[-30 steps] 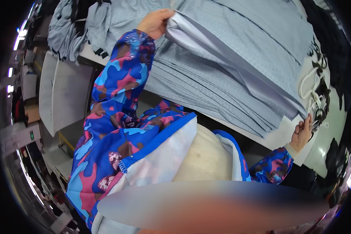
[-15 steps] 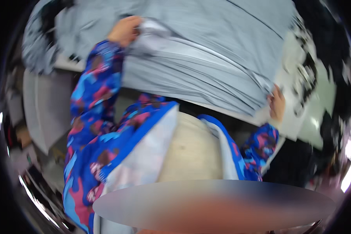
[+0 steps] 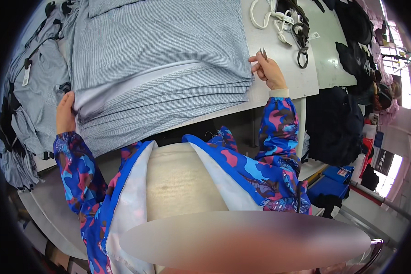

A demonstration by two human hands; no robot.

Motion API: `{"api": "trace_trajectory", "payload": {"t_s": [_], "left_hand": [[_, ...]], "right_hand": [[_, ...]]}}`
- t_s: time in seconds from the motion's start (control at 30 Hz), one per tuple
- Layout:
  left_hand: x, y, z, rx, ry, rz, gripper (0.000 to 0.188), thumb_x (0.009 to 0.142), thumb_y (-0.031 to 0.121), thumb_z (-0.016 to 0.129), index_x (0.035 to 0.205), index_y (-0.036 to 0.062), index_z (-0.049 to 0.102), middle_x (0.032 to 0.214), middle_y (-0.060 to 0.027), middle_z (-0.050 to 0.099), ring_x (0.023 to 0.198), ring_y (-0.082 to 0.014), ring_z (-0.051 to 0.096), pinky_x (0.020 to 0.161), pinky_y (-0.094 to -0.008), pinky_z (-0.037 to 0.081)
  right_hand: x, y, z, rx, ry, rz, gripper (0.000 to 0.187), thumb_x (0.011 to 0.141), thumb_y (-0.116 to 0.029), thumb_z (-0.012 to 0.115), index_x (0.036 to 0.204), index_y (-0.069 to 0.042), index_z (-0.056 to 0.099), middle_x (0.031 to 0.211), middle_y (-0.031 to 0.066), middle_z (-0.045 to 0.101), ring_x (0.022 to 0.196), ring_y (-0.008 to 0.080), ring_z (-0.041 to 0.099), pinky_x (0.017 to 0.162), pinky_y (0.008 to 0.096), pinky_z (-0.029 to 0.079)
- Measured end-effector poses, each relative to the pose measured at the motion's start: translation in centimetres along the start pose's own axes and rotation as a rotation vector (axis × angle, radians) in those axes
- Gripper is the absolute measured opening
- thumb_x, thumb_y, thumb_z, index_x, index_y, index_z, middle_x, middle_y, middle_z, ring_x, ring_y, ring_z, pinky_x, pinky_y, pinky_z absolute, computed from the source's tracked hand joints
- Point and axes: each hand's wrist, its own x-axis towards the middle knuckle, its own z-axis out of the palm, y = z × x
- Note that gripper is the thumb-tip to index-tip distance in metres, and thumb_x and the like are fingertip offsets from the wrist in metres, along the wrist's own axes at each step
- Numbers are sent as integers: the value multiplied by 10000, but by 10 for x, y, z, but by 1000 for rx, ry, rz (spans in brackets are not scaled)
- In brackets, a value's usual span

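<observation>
Grey cloth [image 3: 164,45] under the fingertips of both hands. Left hand [image 3: 65,112] at the near left corner of the stack: fingers close together, only slightly bent, tips against the cloth edge. Thumb side unclear; cannot tell whether it pinches the layer or merely touches it. Right hand [image 3: 269,72] at the right edge, fingers curled round small snips [image 3: 263,54], two pointed metal tips standing clear above the knuckles; forefinger and thumb reach to the cloth edge, grip on it unclear.

Cloth lies between the hands, many layers deep, on a pale worktop [image 3: 283,84]. Top layer bows up along its near side, baring a smoother, paler strip [image 3: 134,81]; lower layers show as stepped edges beneath. Stack comes to the worktop's near edge towards the left.

Left of the stack, rumpled grey garments [image 3: 43,68] with black trim, a white tag [image 3: 26,75] among them. Beyond the right hand, white cord [image 3: 281,23] beside dark straps [image 3: 301,39]. Farther right, a pale green surface [image 3: 331,68]; below it, a dark cloth heap [image 3: 335,128] and a blue bin [image 3: 328,186].
</observation>
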Motion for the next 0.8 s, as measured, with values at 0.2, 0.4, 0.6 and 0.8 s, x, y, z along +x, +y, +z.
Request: {"api": "trace_trajectory", "payload": {"t_s": [0.2,0.4,0.6,0.8], "left_hand": [[-13,0,-23,817,-91,43,343,862,305,526,781,-24,580,638,-11,524,616,-76,450,581,-227,370],[-24,12,7,992,167,330,332,813,295,575,917,-18,539,726,-88,550,687,-187,541,664,-305,424],[-28,0,-4,892,240,92,355,773,250,625,976,-19,512,762,-81,547,703,-179,537,665,-283,423],[-24,4,12,1078,255,339,234,798,185,589,938,6,532,776,-48,557,698,-131,525,642,-259,420]], "right_hand": [[25,-31,-10,-372,79,-80,323,852,-363,504,874,-67,631,559,-27,480,432,33,336,386,199,218],[39,-41,-10,-812,-11,-171,437,721,-457,596,815,-33,649,630,35,590,556,140,509,523,269,388],[-2,-13,15,-718,40,-203,426,673,-355,687,834,33,614,700,111,589,651,190,562,621,295,441],[-8,-7,25,-616,210,-474,382,700,-309,673,826,43,594,706,72,570,645,148,539,591,265,424]]}}
